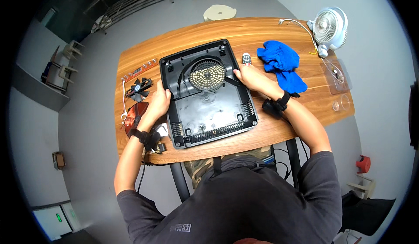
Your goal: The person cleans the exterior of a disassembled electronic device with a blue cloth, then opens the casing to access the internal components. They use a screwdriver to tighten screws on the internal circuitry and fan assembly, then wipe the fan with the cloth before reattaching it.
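Note:
A black plastic housing (205, 111) lies open in front of me on the wooden table (183, 30), with a round perforated grille (206, 74) in its far half and vents along its near edge. My left hand (160, 99) grips the housing's left side, fingers bent round the edge. My right hand (248, 76) holds its right side at the far half. Just beyond my right hand is a black-and-white gridded handle (246, 58). Left of the housing lie a black fan (139, 89), a narrow circuit board with buttons (139, 69) and a copper coil (134, 113), partly behind my left arm.
A blue cloth (279, 58) lies to the right. A small white fan (328, 28), cables, a clear tray (338, 76) and a clear cup (340, 103) are along the right edge. A stool (219, 12) stands beyond the table, a red object (363, 164) at lower right.

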A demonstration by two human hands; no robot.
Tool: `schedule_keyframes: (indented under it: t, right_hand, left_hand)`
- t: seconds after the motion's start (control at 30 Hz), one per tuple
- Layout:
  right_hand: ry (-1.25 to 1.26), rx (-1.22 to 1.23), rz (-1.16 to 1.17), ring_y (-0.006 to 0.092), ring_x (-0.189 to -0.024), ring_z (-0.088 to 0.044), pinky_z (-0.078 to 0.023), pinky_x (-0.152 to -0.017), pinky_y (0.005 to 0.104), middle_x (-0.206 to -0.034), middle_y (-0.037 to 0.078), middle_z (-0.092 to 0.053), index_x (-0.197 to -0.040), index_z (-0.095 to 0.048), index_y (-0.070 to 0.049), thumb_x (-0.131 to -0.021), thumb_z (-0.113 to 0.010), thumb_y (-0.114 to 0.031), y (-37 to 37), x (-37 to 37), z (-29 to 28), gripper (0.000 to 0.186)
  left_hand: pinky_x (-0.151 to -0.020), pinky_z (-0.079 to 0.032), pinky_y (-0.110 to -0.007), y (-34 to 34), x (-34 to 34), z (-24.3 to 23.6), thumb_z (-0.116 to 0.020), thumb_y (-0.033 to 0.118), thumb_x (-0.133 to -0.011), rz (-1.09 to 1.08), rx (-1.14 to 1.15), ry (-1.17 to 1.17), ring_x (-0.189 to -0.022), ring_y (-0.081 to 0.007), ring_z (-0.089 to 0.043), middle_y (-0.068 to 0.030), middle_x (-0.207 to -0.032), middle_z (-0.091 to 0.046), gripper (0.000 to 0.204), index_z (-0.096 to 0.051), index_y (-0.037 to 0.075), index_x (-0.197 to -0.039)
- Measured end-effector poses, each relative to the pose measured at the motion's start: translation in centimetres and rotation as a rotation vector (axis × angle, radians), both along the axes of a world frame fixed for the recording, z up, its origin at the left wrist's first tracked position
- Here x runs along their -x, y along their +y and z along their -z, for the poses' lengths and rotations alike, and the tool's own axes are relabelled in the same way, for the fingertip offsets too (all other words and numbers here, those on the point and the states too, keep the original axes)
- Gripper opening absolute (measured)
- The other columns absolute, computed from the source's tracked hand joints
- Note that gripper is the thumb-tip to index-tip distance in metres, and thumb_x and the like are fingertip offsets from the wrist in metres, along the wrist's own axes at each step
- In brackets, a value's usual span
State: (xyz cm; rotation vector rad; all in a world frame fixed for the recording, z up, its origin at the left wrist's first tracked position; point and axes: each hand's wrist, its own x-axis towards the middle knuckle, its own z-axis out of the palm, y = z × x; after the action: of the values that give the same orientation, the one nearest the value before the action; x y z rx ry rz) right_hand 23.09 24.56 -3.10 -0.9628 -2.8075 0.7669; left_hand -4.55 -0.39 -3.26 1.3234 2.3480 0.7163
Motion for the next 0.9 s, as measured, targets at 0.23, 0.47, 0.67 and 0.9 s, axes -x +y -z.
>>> schedule_keyframes:
  t: [0.23, 0.47, 0.67, 0.9]
  right_hand:
    - [-0.086, -0.053, 0.013, 0.0510, -0.092, -0.068, -0.054, -0.082, 0.0584, -0.094, 0.032, -0.070, -0.104, -0.064, 0.006, -0.107, -0.045, -0.033, -0.8, 0.4, -0.6, 0.044]
    - [0.004, -0.109, 0.041, 0.0527, -0.081, -0.066, -0.051, -0.073, 0.0607, -0.083, 0.033, -0.067, -0.097, -0.058, 0.004, -0.107, -0.048, -0.030, -1.0, 0.2, 0.1, 0.037]
    - [-0.028, -0.078, 0.081, 0.0522, -0.085, -0.067, -0.053, -0.076, 0.0602, -0.089, 0.033, -0.069, -0.100, -0.060, 0.004, -0.107, -0.046, -0.031, -1.4, 0.5, -0.4, 0.038]
    - [-0.088, -0.066, 0.100, 0.0511, -0.091, -0.069, -0.054, -0.081, 0.0590, -0.096, 0.032, -0.071, -0.105, -0.062, 0.003, -0.107, -0.045, -0.033, -1.7, 0.7, -1.0, 0.040]
  left_hand:
    - [-0.091, -0.049, -0.057, 0.2, 0.4, 0.0, -0.041, 0.022, -0.105, 0.044, 0.172, 0.088, -0.100, -0.0551, -0.064, -0.0418, -0.098, -0.065, 0.059, -0.021, -0.017, -0.144]
    - [-0.083, -0.050, -0.059, 0.2, 0.3, 0.3, -0.042, 0.022, -0.104, 0.039, 0.172, 0.145, -0.089, -0.0556, -0.065, -0.0388, -0.091, -0.067, 0.058, -0.022, -0.017, -0.142]
    - [-0.078, -0.048, -0.059, 0.4, 0.2, 0.2, -0.043, 0.019, -0.105, 0.047, 0.152, 0.150, -0.087, -0.0563, -0.063, -0.0404, -0.086, -0.064, 0.054, -0.021, -0.016, -0.140]
    - [-0.080, -0.048, -0.060, 0.2, 0.6, 0.3, -0.042, 0.019, -0.105, 0.055, 0.172, 0.122, -0.088, -0.0569, -0.063, -0.0409, -0.086, -0.064, 0.053, -0.022, -0.017, -0.138]
